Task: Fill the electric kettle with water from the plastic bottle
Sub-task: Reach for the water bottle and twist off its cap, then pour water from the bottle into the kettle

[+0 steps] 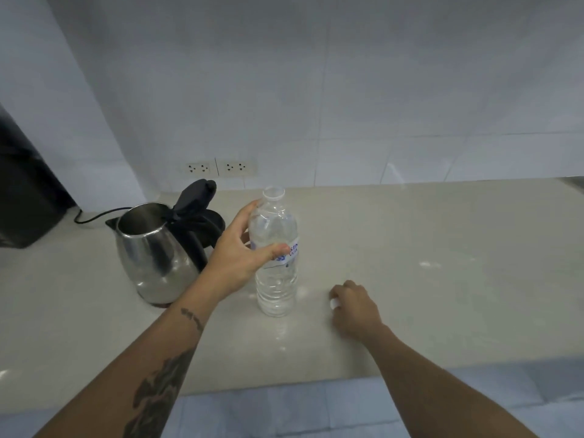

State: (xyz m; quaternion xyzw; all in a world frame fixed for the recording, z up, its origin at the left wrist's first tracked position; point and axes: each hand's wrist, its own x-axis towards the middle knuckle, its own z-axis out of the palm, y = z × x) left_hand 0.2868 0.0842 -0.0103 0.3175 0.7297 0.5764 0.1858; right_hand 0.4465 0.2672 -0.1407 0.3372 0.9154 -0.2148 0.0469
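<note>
The plastic bottle (277, 254) stands upright on the worktop (442, 248), just to the right of the electric kettle (151, 248); its neck is open, with no cap on it, and it appears to hold clear water well up its body, though the exact level is hard to read through the clear wall. The left hand (240, 248) is wrapped around the upper body of the bottle at the label, thumb on the near side and fingers (252, 210) curled round the far side toward the shoulder; a grip this high, judged from the pose, gives control of the neck when the bottle is tipped.

The right hand (355, 306) rests on the worktop to the right of the bottle, apart from it, fingers curled loosely over a small white object (333, 303); this is probably the bottle cap, kept out of the pouring path, but it is too small to confirm.

The kettle stands with its lid (197, 197) swung up and back on the hinge, so the mouth is clear to receive water; the spout points left, the handle (202, 235) faces the bottle, and a black cord (98, 216) runs from behind it toward a dark appliance (28, 197) at the left edge. Wall sockets (219, 167) sit on the tiled wall above; no plug is visible in them.

Judgement: preparation is complete and pouring has not begun; no water level can be read inside the kettle. The next move calls for lifting the bottle over the open mouth and tilting slowly; a thin-walled bottle squeezed hard may surge and splash the worktop.
</note>
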